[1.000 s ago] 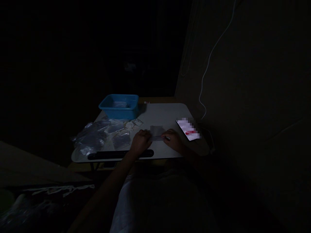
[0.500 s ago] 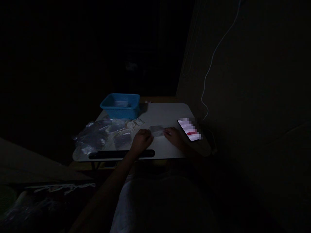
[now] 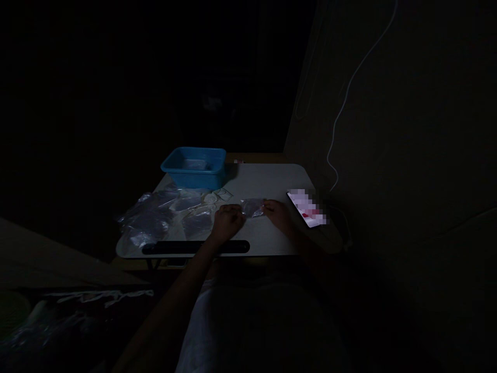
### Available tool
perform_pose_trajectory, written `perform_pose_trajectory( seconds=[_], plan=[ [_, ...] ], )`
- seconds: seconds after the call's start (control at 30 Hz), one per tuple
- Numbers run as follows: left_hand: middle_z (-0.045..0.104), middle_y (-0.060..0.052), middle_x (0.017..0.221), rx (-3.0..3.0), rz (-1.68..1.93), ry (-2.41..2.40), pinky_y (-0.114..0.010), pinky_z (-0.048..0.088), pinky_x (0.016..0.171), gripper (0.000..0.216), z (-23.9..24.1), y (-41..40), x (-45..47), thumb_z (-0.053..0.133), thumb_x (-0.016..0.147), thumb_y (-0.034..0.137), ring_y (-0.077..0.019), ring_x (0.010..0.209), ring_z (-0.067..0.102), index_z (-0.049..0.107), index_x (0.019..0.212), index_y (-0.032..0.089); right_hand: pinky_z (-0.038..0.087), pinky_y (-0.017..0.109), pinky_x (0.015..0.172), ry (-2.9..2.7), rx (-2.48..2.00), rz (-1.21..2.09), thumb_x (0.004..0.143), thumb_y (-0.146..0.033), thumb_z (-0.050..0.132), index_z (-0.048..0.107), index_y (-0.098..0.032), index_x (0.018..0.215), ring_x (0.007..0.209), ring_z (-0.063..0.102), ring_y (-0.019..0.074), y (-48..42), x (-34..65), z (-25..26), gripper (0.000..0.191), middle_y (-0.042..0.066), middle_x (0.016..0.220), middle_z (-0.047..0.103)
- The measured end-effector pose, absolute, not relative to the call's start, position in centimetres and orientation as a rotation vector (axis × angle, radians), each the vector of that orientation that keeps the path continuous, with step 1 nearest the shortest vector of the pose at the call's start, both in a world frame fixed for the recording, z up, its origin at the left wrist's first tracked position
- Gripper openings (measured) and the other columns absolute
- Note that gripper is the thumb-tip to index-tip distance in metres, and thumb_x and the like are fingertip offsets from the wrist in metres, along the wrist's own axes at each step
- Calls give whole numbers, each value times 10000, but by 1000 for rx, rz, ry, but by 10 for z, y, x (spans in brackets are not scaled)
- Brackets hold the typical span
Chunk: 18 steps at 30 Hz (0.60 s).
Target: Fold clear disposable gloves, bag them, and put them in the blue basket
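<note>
The scene is very dark. My left hand (image 3: pixel 228 221) and my right hand (image 3: pixel 278 215) meet over a small white table (image 3: pixel 264 181), each pinching one end of a small clear plastic bag (image 3: pixel 252 207) held just above the tabletop. Both hands have their fingers curled closed on the bag. What the bag contains cannot be made out.
A blue plastic tub (image 3: pixel 194 167) stands at the table's far left. Several clear plastic bags (image 3: pixel 155 220) lie piled on the left side. A lit phone (image 3: pixel 308 208) lies at the right edge. A black bar (image 3: pixel 196 247) runs along the front edge. A white cable (image 3: pixel 341 119) hangs on the wall.
The small bag was flatter and spread between my hands; now it is bunched smaller. My hands have moved slightly closer together and a little further from me.
</note>
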State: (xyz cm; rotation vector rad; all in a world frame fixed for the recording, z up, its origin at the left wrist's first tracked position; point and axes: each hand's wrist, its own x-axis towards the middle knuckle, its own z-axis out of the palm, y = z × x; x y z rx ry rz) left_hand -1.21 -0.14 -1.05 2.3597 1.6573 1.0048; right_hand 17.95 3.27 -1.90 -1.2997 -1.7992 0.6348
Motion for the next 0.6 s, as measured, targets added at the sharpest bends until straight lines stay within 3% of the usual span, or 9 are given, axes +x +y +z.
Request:
perform_pose_trajectory(
  seconds=[0.27, 0.4, 0.5, 0.6],
  plan=[
    [659, -23, 1005, 2318, 954, 1705, -366, 424, 872, 162, -10, -2, -12, 546, 722, 306, -205, 951, 559, 669, 693, 205, 506, 271, 676, -1801, -1329, 662, 732, -183, 549, 651, -185, 889, 758, 649, 167, 34, 180, -19, 187, 48, 851, 695],
    [668, -42, 926, 2295, 1005, 1711, -342, 424, 855, 172, -6, -4, -13, 504, 748, 278, -186, 893, 578, 639, 696, 185, 503, 288, 706, -1792, -1369, 629, 739, -195, 553, 646, -186, 920, 784, 647, 173, 35, 178, -19, 205, 54, 876, 693],
    [652, -81, 951, 2322, 1026, 1750, -340, 430, 833, 234, -3, -8, -12, 470, 771, 293, -200, 914, 571, 621, 878, 150, 498, 289, 712, -1781, -1388, 620, 741, -198, 554, 647, -186, 913, 782, 644, 171, 34, 177, -18, 195, 54, 878, 692],
    [542, -127, 1209, 2512, 874, 1714, -389, 388, 897, 403, -2, -12, -7, 418, 810, 309, -239, 1128, 468, 504, 1155, 121, 494, 276, 698, -1773, -1372, 618, 738, -206, 553, 647, -195, 898, 768, 640, 163, 33, 176, -16, 186, 43, 878, 689]
  ],
)
